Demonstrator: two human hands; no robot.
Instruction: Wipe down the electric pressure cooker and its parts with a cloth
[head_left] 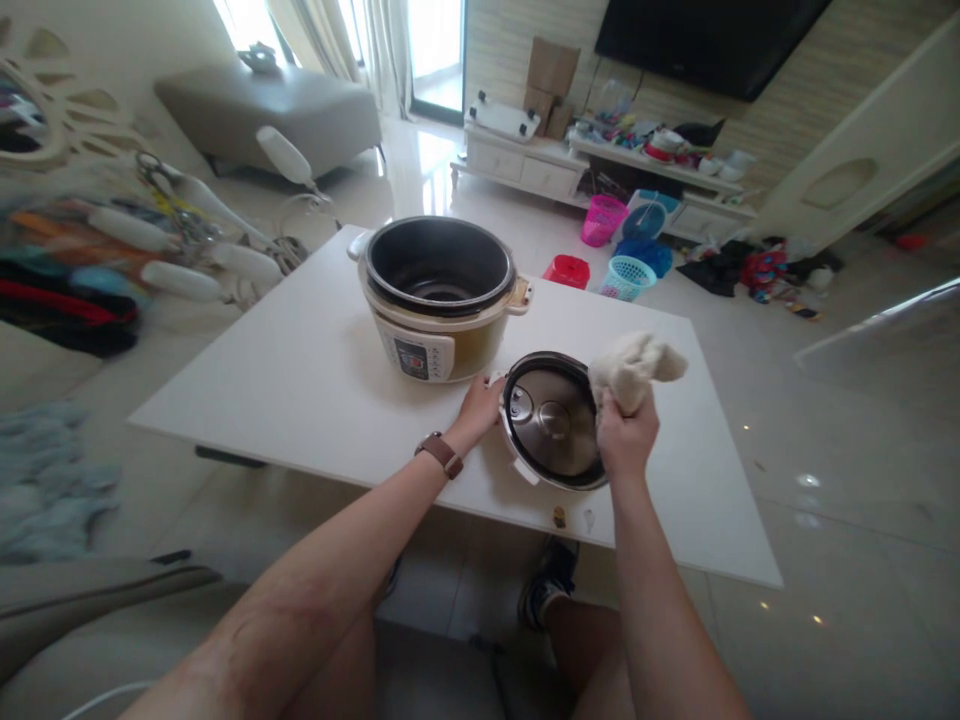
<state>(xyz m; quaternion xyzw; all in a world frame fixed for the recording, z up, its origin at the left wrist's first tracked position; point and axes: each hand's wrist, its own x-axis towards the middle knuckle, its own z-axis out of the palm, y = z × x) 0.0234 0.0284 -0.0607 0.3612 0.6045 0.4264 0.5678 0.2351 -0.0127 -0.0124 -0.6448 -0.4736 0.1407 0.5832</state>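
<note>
Over the front right of the white table, my left hand (480, 408) grips the left edge of a round pressure cooker lid (553, 420). The lid is tilted with its metal inner side and black seal facing me. My right hand (628, 432) is closed around a cream cloth (630, 368) at the lid's right rim. Behind the lid stands the electric pressure cooker (442, 300), uncovered, its dark inner pot (439, 262) in place and its control panel towards me. Two small parts, a brass-coloured piece (559, 516) and a clear piece (589, 520), lie near the table's front edge.
The white table (285, 370) spans the middle. On the floor beyond it are a red basket (568, 270), a light blue basket (630, 278) and a pink basket (602, 220). A cluttered white TV cabinet (525, 165) lines the wall. Bagged items crowd the left side.
</note>
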